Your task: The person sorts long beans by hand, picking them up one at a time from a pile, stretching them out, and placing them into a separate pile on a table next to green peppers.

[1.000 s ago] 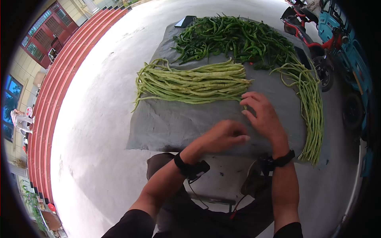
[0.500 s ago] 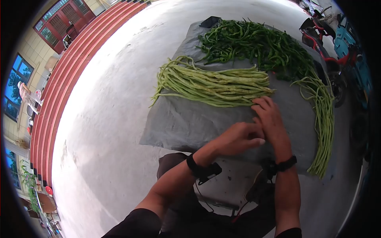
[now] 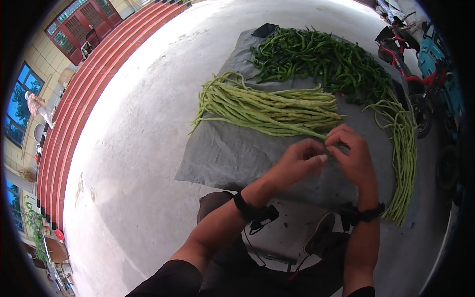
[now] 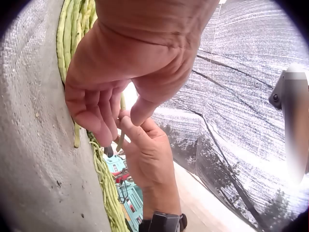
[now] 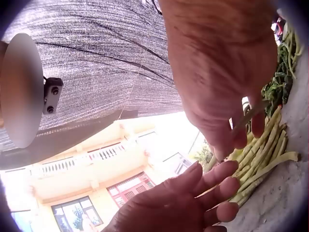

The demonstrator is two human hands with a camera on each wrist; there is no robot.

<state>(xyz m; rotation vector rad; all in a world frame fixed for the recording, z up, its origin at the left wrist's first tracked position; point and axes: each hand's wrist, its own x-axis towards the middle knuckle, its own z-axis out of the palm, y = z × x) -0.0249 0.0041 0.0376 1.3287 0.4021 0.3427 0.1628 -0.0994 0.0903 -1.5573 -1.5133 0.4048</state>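
Note:
A long green bean (image 3: 314,133) reaches out from the front right end of the pale green bean bundle (image 3: 267,106). My right hand (image 3: 354,153) pinches its end between thumb and fingers; in the right wrist view a length of bean (image 5: 248,117) crosses those fingers. Close beside it on the left is my left hand (image 3: 299,161), thumb and fingers apart and loosely bent. In the left wrist view the bean (image 4: 122,101) shows behind the left hand (image 4: 130,63), near its thumb, with the right hand (image 4: 145,154) below. Whether the left fingers touch the bean is hard to tell.
A grey sheet (image 3: 227,158) lies under everything. Green peppers (image 3: 321,59) are heaped at its far side, a second bundle of long beans (image 3: 402,163) along its right edge. A dark flat object (image 3: 264,30) rests at the far left corner. Vehicles stand beyond the right side.
The right hand has drawn back and right from the bundle, with a bean's end pulled out in its fingers. The left hand has shifted slightly. The camera view has swung.

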